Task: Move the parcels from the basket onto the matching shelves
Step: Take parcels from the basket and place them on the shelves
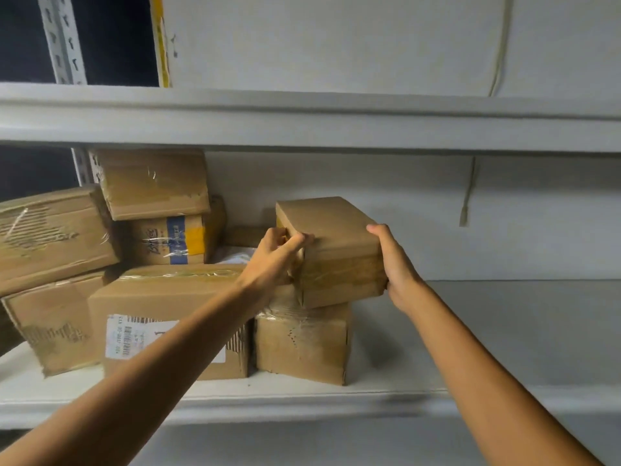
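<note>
The small cardboard parcel point(332, 250) sits tilted on top of the taped cardboard box point(302, 344), held between both hands. The left hand point(274, 257) curls round its left end with the thumb on top. The right hand point(396, 267) grips its right end, with the thumb over the upper edge.

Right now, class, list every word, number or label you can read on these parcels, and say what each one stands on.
No text here can be quoted.
The white label on the big front box: barcodes and small print, too blurred to read.
The box with a blue and yellow band: dark printed characters, unreadable.
The held parcel: no text shows.
</note>
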{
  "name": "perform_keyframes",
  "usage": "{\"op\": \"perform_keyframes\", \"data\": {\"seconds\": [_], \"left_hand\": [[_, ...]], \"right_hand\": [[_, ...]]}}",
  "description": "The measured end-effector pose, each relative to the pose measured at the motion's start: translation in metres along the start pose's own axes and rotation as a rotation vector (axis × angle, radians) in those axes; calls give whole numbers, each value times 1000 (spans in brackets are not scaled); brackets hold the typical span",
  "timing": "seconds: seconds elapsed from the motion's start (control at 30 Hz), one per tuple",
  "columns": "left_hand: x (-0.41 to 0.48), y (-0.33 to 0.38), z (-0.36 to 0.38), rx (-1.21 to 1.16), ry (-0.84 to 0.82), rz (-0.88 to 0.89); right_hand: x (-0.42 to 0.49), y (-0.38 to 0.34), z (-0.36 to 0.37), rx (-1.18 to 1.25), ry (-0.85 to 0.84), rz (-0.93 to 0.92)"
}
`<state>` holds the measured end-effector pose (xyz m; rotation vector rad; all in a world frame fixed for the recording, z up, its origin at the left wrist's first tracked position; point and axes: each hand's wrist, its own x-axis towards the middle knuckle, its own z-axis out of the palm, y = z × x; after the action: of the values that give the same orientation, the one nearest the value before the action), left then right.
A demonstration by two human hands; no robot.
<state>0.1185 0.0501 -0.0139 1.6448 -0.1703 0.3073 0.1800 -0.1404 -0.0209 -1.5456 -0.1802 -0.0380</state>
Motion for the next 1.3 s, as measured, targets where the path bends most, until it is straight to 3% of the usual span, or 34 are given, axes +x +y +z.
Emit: {"op": "perform_keyframes", "data": {"seconds": [0.33,0.63,1.03,1.3], "left_hand": [[-16,3,16,-107,-271,199],[-35,2,93,-34,-474,270],[-113,-12,286,31,-883,366],[-197,-46,412,8,-1084,237]], "right_hand": [[-59,-11,-17,-12,322,-51],[-134,5,-110,36,347,-161],[-286,69,-259,83,661,-178],[-408,115,-357,92,912,-102]]}}
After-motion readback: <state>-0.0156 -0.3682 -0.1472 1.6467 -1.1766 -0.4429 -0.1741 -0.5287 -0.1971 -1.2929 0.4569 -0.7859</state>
